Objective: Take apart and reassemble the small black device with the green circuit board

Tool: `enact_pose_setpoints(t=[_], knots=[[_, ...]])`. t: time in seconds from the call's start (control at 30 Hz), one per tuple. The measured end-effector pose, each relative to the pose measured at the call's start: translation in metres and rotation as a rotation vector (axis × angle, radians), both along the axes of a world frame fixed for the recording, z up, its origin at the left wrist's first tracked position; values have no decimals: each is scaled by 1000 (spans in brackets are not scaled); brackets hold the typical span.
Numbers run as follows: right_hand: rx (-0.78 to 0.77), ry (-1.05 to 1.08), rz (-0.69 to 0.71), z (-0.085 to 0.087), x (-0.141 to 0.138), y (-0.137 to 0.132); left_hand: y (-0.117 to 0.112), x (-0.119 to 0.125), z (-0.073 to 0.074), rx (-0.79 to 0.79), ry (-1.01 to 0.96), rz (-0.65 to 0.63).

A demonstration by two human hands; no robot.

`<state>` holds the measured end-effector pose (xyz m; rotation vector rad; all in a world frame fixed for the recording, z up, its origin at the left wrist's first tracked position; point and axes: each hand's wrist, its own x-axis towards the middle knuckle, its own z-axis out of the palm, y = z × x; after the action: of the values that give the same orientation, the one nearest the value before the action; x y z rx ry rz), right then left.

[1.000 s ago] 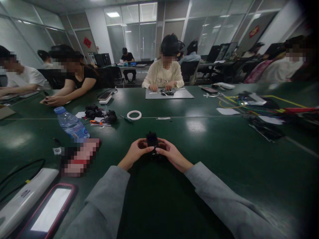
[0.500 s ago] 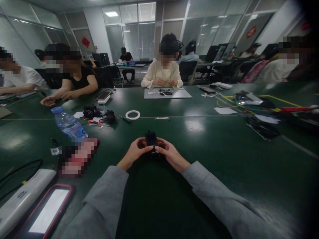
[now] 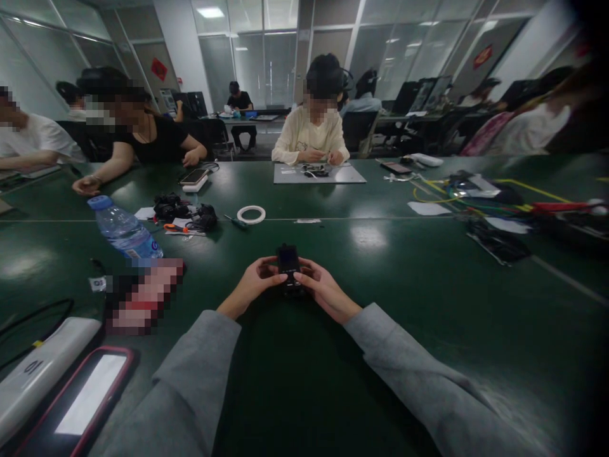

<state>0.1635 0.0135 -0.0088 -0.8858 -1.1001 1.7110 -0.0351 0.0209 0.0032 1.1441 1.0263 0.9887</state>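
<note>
Between my hands is a small black handheld device (image 3: 288,259) with a dark screen on its upper part and small pale marks below. My left hand (image 3: 257,279) grips its left side, the thumb lying on the front face. On the other side my right hand (image 3: 323,284) holds it the same way, its thumb also on the front near the pale marks. The fingers behind the device are partly hidden. Both grey sleeves reach in from the bottom of the view. Under the device lies the dark green table (image 3: 333,381).
To my left are a water bottle (image 3: 124,230), a phone with a red edge (image 3: 78,400) and a white power bank (image 3: 42,374). Farther off lie a white tape ring (image 3: 251,215), a black cable bundle (image 3: 181,212) and a grey board (image 3: 285,178). Co-workers sit across the table.
The left thumb has shifted left off the middle of the device, so more of its front shows. The view has tilted slightly. A co-worker at the left has moved an arm.
</note>
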Motion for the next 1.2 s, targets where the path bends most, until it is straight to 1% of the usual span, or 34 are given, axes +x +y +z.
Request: enact_pose_setpoints(t=[0.23,0.5,0.7,0.97,1.2], knots=[[-2,-35,13,-2,1,1,0,-1,1,-26,-12,0],[-13,-34,18,2,2,0,3,-2,-7,-4,-24,2],[-22,-10,15,1,4,0,4,-1,-8,-6,-41,-1],[33,-24,-38,-5,0,0,3,0,-9,1,-49,14],[100,-88,-43,-7,-3,0,3,-1,-10,19,-66,12]])
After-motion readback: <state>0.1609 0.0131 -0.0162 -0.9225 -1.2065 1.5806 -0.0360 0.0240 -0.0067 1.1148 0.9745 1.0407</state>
